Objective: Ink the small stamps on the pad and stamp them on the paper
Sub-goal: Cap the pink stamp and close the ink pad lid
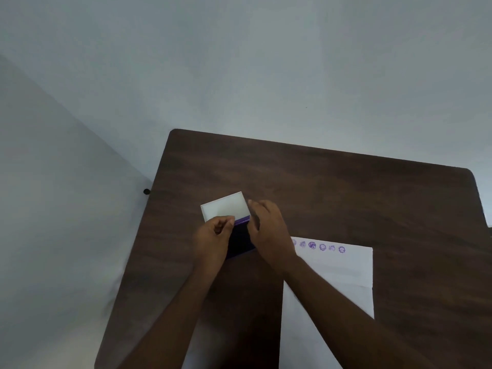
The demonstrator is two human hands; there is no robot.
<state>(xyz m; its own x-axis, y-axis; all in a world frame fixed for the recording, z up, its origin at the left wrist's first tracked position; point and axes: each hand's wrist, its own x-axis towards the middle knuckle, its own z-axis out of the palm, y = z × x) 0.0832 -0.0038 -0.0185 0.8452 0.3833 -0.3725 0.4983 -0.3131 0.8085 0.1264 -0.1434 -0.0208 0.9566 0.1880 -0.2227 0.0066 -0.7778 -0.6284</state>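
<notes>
- Ink pad (241, 239) at frame center, white lid (225, 206) open.
- Left hand (213, 235) pinches lid edge.
- Right hand (269, 227) beside pad, grip unclear.
- Paper (338, 270) lower right, 6 purple prints (322, 246).

A dark wood-grain table (332, 187) with rounded corners stands on a plain pale grey floor (186, 62).

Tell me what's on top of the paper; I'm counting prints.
On the paper, six purple prints show. The right hand and forearm cover its left part.
</notes>
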